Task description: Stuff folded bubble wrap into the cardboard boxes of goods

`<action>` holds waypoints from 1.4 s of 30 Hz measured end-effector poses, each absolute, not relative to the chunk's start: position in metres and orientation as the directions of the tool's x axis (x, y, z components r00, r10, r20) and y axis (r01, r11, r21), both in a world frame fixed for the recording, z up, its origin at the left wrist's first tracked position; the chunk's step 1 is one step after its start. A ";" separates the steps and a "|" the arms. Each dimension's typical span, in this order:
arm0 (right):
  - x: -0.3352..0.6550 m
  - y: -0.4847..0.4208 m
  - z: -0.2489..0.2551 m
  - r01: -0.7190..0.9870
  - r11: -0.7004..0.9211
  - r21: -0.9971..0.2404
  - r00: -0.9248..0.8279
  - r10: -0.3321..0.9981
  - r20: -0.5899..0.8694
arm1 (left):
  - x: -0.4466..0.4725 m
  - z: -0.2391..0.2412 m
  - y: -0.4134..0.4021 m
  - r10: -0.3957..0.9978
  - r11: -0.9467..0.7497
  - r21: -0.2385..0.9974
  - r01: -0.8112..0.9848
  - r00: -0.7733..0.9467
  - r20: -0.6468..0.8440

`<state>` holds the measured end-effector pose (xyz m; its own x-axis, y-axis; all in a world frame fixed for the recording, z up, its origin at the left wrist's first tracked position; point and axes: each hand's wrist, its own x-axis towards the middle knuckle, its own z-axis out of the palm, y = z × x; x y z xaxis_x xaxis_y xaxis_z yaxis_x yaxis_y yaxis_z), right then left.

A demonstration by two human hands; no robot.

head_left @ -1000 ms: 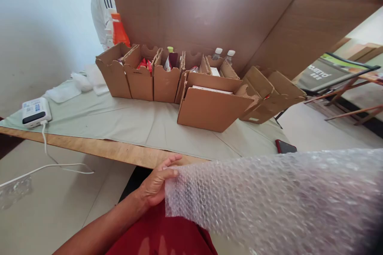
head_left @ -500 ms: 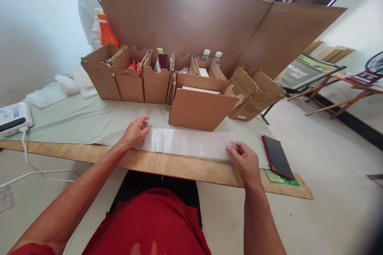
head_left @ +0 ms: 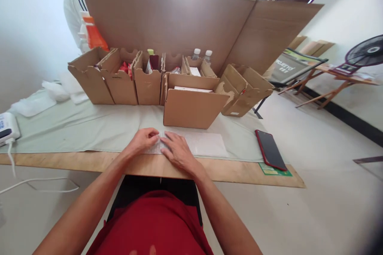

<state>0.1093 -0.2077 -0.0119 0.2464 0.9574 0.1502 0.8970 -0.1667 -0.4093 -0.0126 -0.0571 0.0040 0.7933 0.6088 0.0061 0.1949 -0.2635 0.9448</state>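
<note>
A long strip of clear bubble wrap (head_left: 208, 144) lies flat on the cloth near the table's front edge. My left hand (head_left: 145, 140) pinches its left end, thumb and fingers together. Right beside it, my right hand (head_left: 178, 149) rests palm down on the wrap with its fingers stretched out. The two hands' fingertips almost meet, and the wrap's left part is largely hidden under them.
Behind the wrap stands a cardboard bin (head_left: 194, 105); a row of more bins (head_left: 119, 87) holds packets and bottles. At right lies a phone (head_left: 271, 149) on a green card (head_left: 275, 170). A white power strip (head_left: 7, 127) sits at far left. A tall cardboard sheet (head_left: 167, 16) stands behind.
My right hand has let go of the wrap's right end and moved left, next to my left hand, laying its fingers flat on the wrap. The view has shifted slightly.
</note>
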 end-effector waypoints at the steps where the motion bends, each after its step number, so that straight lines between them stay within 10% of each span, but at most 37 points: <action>1: 0.114 -0.215 -0.016 0.895 -0.192 -0.403 0.274 0.949 0.157 | -0.014 0.000 -0.050 0.630 -0.218 0.955 0.200 0.776 -0.019; 11: 0.227 -0.375 -0.011 0.686 -0.657 -0.311 0.727 0.637 0.257 | -0.023 -0.007 -0.045 0.700 -0.165 0.954 0.250 0.711 -0.065; 21: 0.258 -0.302 -0.016 0.692 -0.593 -0.412 0.702 0.685 0.195 | -0.048 -0.004 -0.046 0.758 -0.571 0.593 0.568 0.642 0.116; 28: 0.229 -0.339 -0.002 0.600 -0.544 -0.587 0.762 0.612 0.212 | -0.044 -0.003 -0.048 0.733 -0.607 0.559 0.565 0.671 0.117; 33: 0.136 -0.337 0.010 0.136 -0.221 -0.966 0.697 0.715 -0.065 | -0.051 0.034 -0.001 0.796 -0.586 0.533 0.611 0.556 0.238; 42: 0.018 -0.281 -0.031 -0.161 -0.228 -0.960 0.498 0.821 -0.278 | 0.014 0.039 0.032 0.677 -0.726 0.535 0.433 0.588 0.442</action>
<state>0.0181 -0.2810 -0.0311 0.4983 0.8211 -0.2784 -0.1612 -0.2278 -0.9603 0.0145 0.0318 0.0395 0.5884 0.6768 0.4425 0.4326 -0.7258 0.5348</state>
